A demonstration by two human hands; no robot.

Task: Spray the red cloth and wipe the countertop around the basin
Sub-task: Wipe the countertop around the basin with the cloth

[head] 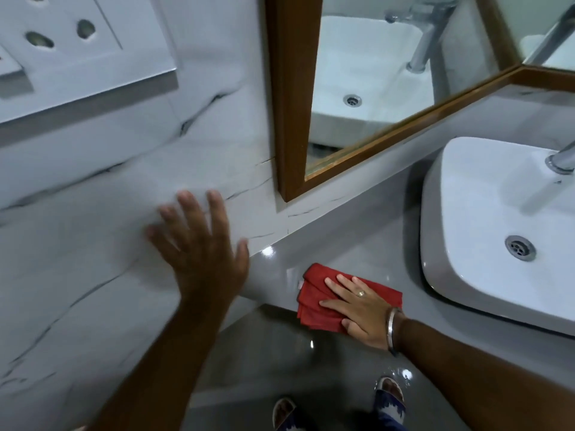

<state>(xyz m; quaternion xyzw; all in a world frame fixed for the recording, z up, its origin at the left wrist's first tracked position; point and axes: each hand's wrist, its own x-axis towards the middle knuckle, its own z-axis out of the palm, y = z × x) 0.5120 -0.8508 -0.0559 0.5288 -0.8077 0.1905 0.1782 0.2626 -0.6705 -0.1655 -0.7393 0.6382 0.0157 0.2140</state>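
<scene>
Red cloth (317, 301) lies under right-hand fingers (337, 287) (flat, spread).

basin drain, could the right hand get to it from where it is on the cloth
Probably yes. The right hand lies flat on the red cloth beside the basin, and nothing sits between it and the open drain.

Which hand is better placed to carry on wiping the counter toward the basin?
Right. The right hand lies flat on the red cloth on the countertop, beside the basin. The left hand is spread open by the wall, off the cloth.
</scene>
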